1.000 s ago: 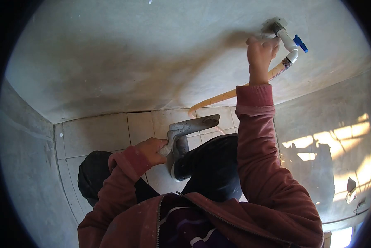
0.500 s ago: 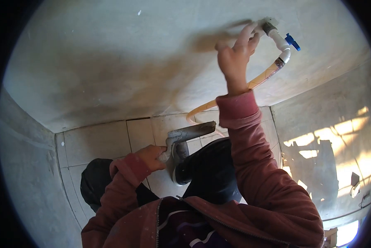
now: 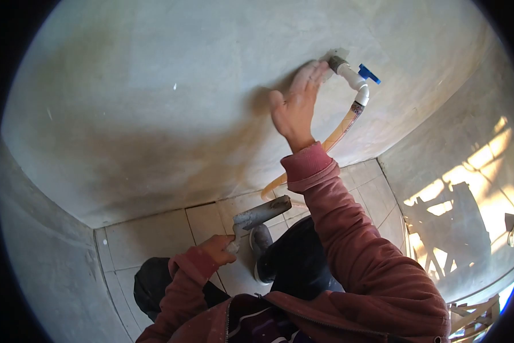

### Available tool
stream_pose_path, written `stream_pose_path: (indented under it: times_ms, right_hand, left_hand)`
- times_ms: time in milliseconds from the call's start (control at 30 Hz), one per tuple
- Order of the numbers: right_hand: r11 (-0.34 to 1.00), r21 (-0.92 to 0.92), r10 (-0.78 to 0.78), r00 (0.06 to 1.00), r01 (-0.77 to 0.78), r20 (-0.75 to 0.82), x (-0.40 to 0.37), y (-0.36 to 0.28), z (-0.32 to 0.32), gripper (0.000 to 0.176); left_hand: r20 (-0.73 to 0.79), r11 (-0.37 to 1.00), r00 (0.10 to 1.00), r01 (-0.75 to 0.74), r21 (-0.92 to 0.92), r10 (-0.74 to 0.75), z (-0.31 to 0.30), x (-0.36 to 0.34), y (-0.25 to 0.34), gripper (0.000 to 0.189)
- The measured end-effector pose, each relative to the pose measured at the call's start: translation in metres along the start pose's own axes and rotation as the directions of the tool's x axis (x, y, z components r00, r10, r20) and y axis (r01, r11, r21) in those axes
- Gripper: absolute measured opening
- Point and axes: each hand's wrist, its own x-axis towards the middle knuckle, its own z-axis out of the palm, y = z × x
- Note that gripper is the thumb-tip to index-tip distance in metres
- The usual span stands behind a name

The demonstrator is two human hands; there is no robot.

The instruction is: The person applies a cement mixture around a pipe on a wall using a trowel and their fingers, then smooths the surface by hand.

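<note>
Near the top centre, my right hand [image 3: 297, 106] is raised to the grey wall [image 3: 199, 68], fingers spread and nothing seen in them. Its fingertips are beside the grey collar of a white pipe [image 3: 351, 76] with a blue valve handle [image 3: 369, 74]. Low in the view, my left hand [image 3: 218, 249] is closed round the handle of a trowel-like tool [image 3: 261, 212]. The tool's long grey edge is held over the floor, away from the wall.
A yellowish hose [image 3: 341, 127] curves from the pipe down to the tiled floor [image 3: 148, 243]. My shoe [image 3: 261, 240] is beneath the tool. On the right, sunlight falls on another wall [image 3: 451, 228], with wooden pieces [image 3: 477, 317] at lower right.
The camera view has shifted, so the pipe appears farther left and lower. My right hand's fingers lie flatter against the wall beside the pipe. My left hand still holds the tool.
</note>
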Motion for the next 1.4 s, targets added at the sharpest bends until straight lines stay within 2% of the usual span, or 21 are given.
stream_pose_path:
  times_ms: [67, 167, 233, 300, 400, 433, 533, 567, 633, 667, 833, 900, 967, 1033, 1100, 1167, 1233, 1300, 1333, 1367, 1400]
  right_hand:
    - [0.978, 0.041, -0.204, 0.979, 0.204, 0.011, -0.002, -0.013, -0.004, 0.088]
    - [0.988, 0.005, -0.151, 0.981, 0.152, 0.120, -0.019, -0.007, -0.005, 0.085]
    - [0.988, -0.008, -0.155, 0.984, 0.156, 0.082, -0.003, -0.005, -0.005, 0.084]
    - [0.988, -0.007, -0.152, 0.985, 0.152, -0.087, 0.024, -0.003, -0.006, 0.084]
    - [0.992, 0.037, -0.112, 0.983, 0.119, -0.148, 0.026, -0.013, -0.001, 0.082]
    - [0.992, 0.035, -0.115, 0.981, 0.122, -0.157, 0.019, -0.018, 0.000, 0.082]
    - [0.989, 0.010, -0.148, 0.989, 0.148, 0.014, -0.003, -0.026, -0.007, 0.075]
    - [0.990, 0.009, -0.143, 0.990, 0.143, 0.011, 0.005, -0.021, -0.008, 0.075]
    - [0.990, 0.033, -0.127, 0.978, 0.134, -0.165, 0.041, -0.014, -0.011, 0.075]
    - [0.993, 0.106, -0.028, 0.975, 0.053, -0.220, 0.058, -0.013, -0.011, 0.075]
    - [0.992, 0.058, -0.104, 0.981, 0.115, -0.163, 0.002, -0.021, 0.002, 0.077]
    - [0.998, 0.065, 0.018, 0.998, -0.022, 0.056, -0.023, -0.014, 0.001, 0.078]
    - [0.993, 0.104, 0.042, 0.998, -0.047, 0.051, -0.014, -0.002, 0.001, 0.081]
    - [0.945, 0.175, 0.289, 0.956, -0.275, -0.059, 0.001, 0.000, 0.003, 0.081]
    - [0.955, 0.144, 0.269, 0.961, -0.258, -0.062, -0.008, -0.008, 0.002, 0.080]
    - [0.982, 0.110, 0.148, 0.988, -0.152, 0.047, -0.018, -0.010, -0.002, 0.080]
    - [0.987, 0.092, 0.132, 0.991, -0.131, -0.004, -0.005, 0.011, 0.000, 0.081]
    - [0.924, 0.165, 0.361, 0.929, -0.345, -0.077, 0.013, 0.020, -0.004, 0.083]
    - [0.977, -0.154, 0.133, 0.988, -0.145, -0.081, 0.007, 0.031, 0.010, 0.084]
    - [0.977, -0.158, 0.132, 0.987, -0.145, -0.087, -0.009, 0.040, 0.021, 0.084]
    - [0.995, -0.039, 0.095, 0.995, -0.095, -0.008, -0.029, 0.021, 0.017, 0.083]
  left_hand:
    - [0.011, 0.999, 1.000, 0.006, -0.038, -0.005, 0.002, 0.002, -0.005, 0.031]
    - [0.002, 0.997, 1.000, 0.021, -0.081, -0.021, 0.004, 0.001, -0.005, 0.024]
    - [-0.017, 0.998, 1.000, 0.016, -0.068, -0.018, 0.003, 0.003, -0.009, 0.018]
    - [0.004, 0.990, 0.999, 0.046, -0.135, -0.046, 0.004, 0.006, -0.017, 0.024]
    - [0.020, 0.976, 0.999, 0.038, -0.213, -0.034, 0.003, 0.005, -0.017, 0.021]
    - [0.017, 0.978, 0.999, 0.032, -0.206, -0.029, 0.002, 0.007, -0.018, 0.021]
    - [0.024, 0.981, 0.999, 0.034, -0.193, -0.030, 0.003, 0.011, -0.023, 0.020]
    - [0.013, 0.973, 0.999, 0.036, -0.226, -0.034, 0.004, 0.013, -0.024, 0.021]
    - [0.007, 0.963, 0.999, 0.042, -0.265, -0.042, 0.008, 0.014, -0.024, 0.022]
    - [0.018, 0.965, 0.999, 0.045, -0.259, -0.041, 0.008, 0.014, -0.023, 0.024]
    - [0.041, 0.985, 0.998, 0.063, -0.159, -0.057, 0.009, 0.015, -0.018, 0.028]
    - [0.018, 0.978, 0.998, 0.056, -0.199, -0.053, 0.011, 0.016, -0.023, 0.028]
    - [0.007, 0.975, 0.999, 0.052, -0.215, -0.051, 0.010, 0.017, -0.023, 0.028]
    - [0.011, 0.970, 0.999, 0.049, -0.239, -0.048, 0.014, 0.016, -0.024, 0.027]
    - [0.036, 0.970, 0.998, 0.062, -0.237, -0.055, 0.014, 0.016, -0.025, 0.026]
    - [0.029, 0.972, 0.998, 0.063, -0.225, -0.058, 0.014, 0.015, -0.022, 0.024]
    - [0.007, 0.974, 0.998, 0.068, -0.214, -0.068, 0.011, 0.012, -0.023, 0.023]
    - [-0.068, 0.960, 0.995, 0.057, -0.273, -0.078, 0.013, 0.007, -0.027, 0.020]
    - [-0.069, 0.961, 0.995, 0.057, -0.271, -0.078, 0.013, 0.005, -0.028, 0.020]
    - [-0.055, 0.962, 0.996, 0.058, -0.267, -0.075, 0.012, 0.004, -0.028, 0.021]
    - [-0.043, 0.964, 0.997, 0.056, -0.258, -0.069, 0.009, 0.005, -0.027, 0.021]
